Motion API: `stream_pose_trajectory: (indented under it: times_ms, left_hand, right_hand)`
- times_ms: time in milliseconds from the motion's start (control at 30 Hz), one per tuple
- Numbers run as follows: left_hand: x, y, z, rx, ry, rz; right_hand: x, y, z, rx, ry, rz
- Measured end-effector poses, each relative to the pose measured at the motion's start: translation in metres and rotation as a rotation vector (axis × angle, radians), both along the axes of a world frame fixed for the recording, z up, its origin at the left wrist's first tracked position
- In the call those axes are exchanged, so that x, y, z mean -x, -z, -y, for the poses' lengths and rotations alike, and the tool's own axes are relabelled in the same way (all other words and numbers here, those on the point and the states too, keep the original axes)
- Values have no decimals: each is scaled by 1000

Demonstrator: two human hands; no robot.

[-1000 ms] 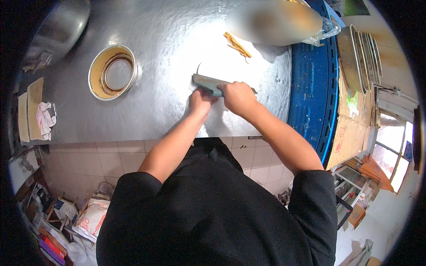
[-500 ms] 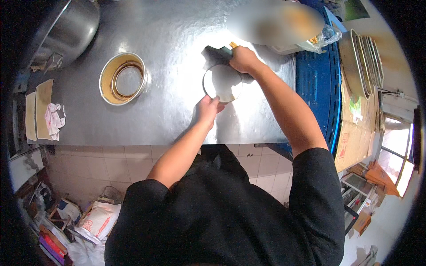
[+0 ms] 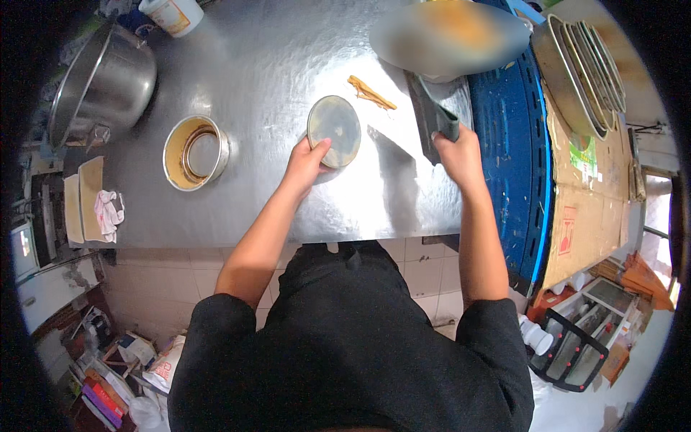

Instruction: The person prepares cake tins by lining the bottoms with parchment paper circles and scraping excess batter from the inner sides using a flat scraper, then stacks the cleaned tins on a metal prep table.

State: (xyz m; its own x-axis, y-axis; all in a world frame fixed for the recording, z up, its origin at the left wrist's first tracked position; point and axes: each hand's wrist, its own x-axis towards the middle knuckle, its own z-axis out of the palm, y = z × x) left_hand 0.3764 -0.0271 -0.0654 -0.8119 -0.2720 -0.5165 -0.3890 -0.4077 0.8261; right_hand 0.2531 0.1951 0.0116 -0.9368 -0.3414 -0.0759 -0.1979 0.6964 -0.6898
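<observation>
My left hand (image 3: 308,163) grips a round, flat metal disc (image 3: 335,131) by its near edge, thumb on top, tilted above the steel table. In my right hand (image 3: 458,155) is a bench scraper (image 3: 430,115) with a dark flat blade and a green handle, held near the table's right side. A yellowish-brown strip of scrap (image 3: 371,93) lies on the table between the two hands, a little farther off. To the left, a round cake tin (image 3: 171,164) stands with a smaller ring and a disc inside it.
A large steel bowl (image 3: 119,90) and a white tub (image 3: 173,16) are at the far left. A pinkish cloth (image 3: 108,214) lies on tan boards. Along the right side runs a blue crate (image 3: 507,144), with stacked metal pans (image 3: 576,75) beyond. A blurred shape (image 3: 450,39) hides the far right.
My right hand has moved right and nearer with the scraper, away from the disc. My left hand has shifted left with the disc and tilted it. The brown strip now lies uncovered. The view has shifted.
</observation>
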Motion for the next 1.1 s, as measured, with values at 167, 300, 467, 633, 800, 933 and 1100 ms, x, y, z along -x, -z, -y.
stream_pose_trajectory:
  times_ms: [167,300,467,633,800,933,1100]
  left_hand:
    - [6,-12,-7,358,119,-38]
    - [6,-21,-20,792,203,-145]
    - [-17,30,-13,769,72,-264]
    - [-21,1,-14,890,120,-309]
    - [-27,-34,-4,802,206,-103]
    - [-30,-34,0,662,77,-327]
    - [-34,-42,-7,273,-216,-384]
  right_hand:
    - [-62,-16,24,169,-391,-255]
    - [-64,-1,45,91,-475,-433]
    - [-80,-11,57,162,-586,-470]
    - [-65,-8,58,126,-413,-428]
    - [-59,-24,61,161,-309,-276]
    - [-62,-17,70,286,-310,-318]
    - [-57,25,58,426,130,288]
